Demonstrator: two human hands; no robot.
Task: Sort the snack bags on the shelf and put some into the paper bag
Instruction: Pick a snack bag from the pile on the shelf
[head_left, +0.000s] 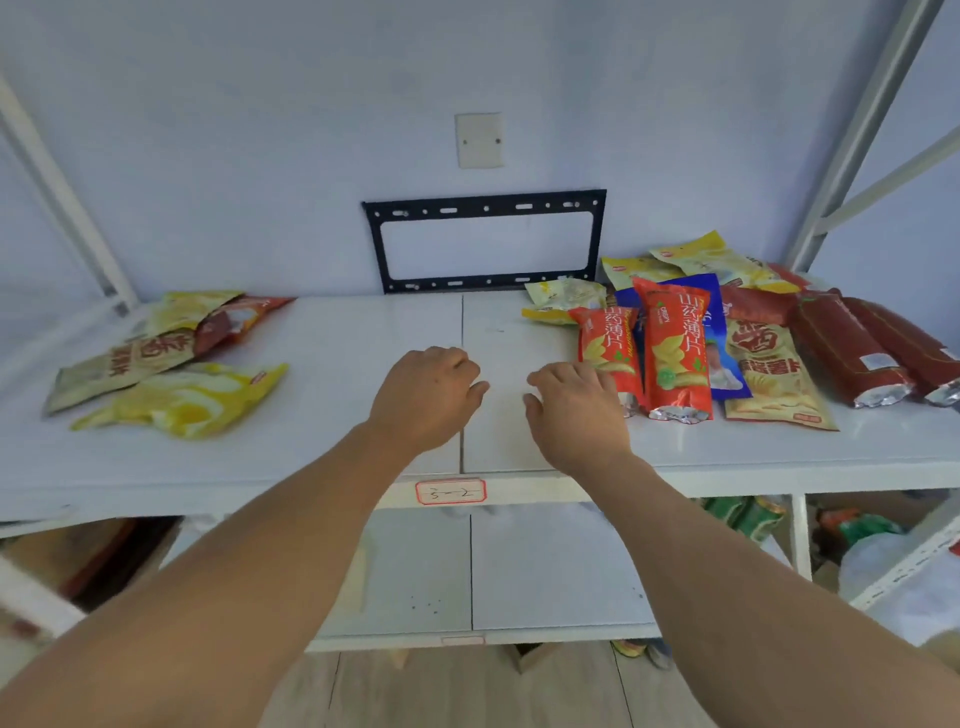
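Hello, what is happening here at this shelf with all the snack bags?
A person is sorting snack bags on a white shelf. Both hands hover over the bare middle of it and hold nothing: the left hand has loosely curled fingers, and the right hand is beside two red snack bags at the edge of the larger pile on the right. A smaller group of yellow, tan and red bags lies on the left. No paper bag is in view.

Top centre of your frame, a blank wall plate (479, 140) sits above a black metal mounting bracket (484, 240) on the wall. Lower centre, you see a red-bordered label (450, 491); beneath it, wood-look flooring (467, 691).
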